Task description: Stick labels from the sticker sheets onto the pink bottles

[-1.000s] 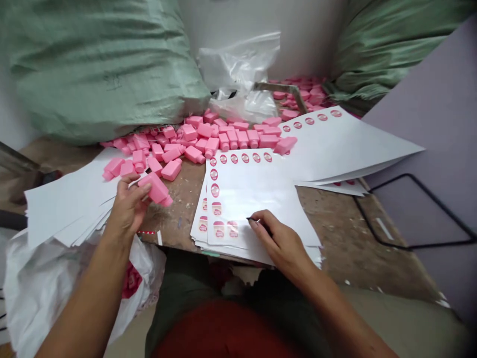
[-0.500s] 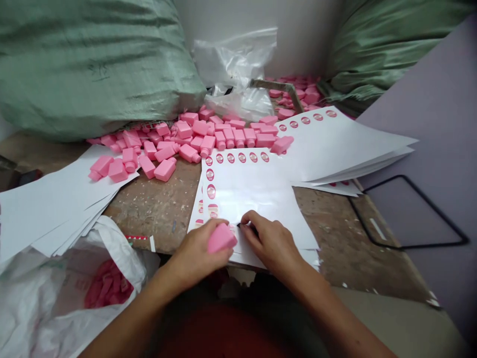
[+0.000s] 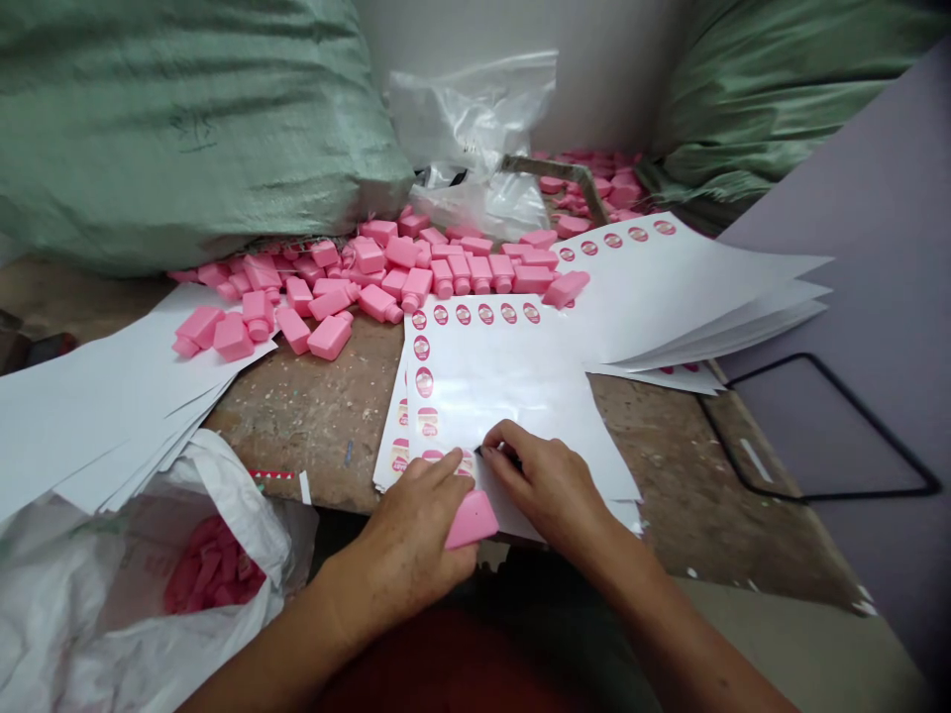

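My left hand (image 3: 408, 525) is wrapped round a small pink plastic bottle (image 3: 473, 521), whose flat side shows past the fingers. The bottle is over the front edge of a white sticker sheet (image 3: 505, 371). On that sheet, oval red labels run along the top and down the left side, and the middle is bare. My right hand (image 3: 546, 485) rests low on the sheet, thumb and fingers pinched on a small dark pointed tool (image 3: 479, 452). Its tip is beside a label at the bottom row; the rest is hidden in the fingers.
Many pink bottles (image 3: 401, 253) lie heaped behind the sheet. More sheets are stacked at left (image 3: 111, 386) and right (image 3: 669, 297). A white bag (image 3: 253, 495) holding pink pieces stands front left. Green sacks (image 3: 208, 129) and a black wire frame (image 3: 877, 426) flank the table.
My left hand has turned over and moved slightly right and down with the bottle, now showing the back of the hand. The right hand has hardly moved.
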Tool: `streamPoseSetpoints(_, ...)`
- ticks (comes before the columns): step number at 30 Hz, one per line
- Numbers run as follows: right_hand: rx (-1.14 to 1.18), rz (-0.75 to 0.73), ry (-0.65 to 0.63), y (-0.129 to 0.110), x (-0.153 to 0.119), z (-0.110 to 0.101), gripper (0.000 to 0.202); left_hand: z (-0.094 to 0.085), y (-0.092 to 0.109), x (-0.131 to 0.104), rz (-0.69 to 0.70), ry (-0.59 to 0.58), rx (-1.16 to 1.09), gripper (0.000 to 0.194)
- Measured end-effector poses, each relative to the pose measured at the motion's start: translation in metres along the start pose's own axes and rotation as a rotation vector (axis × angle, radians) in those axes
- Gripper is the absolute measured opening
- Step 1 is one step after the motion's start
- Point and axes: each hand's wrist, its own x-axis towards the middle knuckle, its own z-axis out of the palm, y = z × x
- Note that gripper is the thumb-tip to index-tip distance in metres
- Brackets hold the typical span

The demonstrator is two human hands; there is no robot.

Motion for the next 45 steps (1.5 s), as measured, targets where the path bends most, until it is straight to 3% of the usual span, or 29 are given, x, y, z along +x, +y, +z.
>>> streamPoseSetpoints(10, -0.089, -0.049, 0.067, -0.003, 0.000, 0.006, 0.018, -0.002, 0.001, 0.000, -0.012, -0.018, 0.004, 0.048)
streamPoseSetpoints(16, -0.067, 0.011, 0.002, -0.004, 0.000, 0.005, 0.016, -0.004, 0.001, 0.001, -0.033, -0.025, -0.007, 0.051)
streamPoseSetpoints(36, 0.004, 0.059, -0.011, -0.002, 0.003, 0.006, 0.014, -0.007, 0.000, 0.002, -0.038, -0.047, -0.032, 0.054)
streamPoseSetpoints(40, 0.146, 0.041, -0.015, 0.001, 0.002, 0.003, 0.016, -0.016, -0.001, 0.002, -0.078, -0.020, -0.209, 0.050)
streamPoseSetpoints(45, 0.019, 0.034, 0.012, -0.002, 0.000, 0.008, 0.018, -0.023, -0.018, 0.009, -0.334, 0.088, -0.829, 0.043)
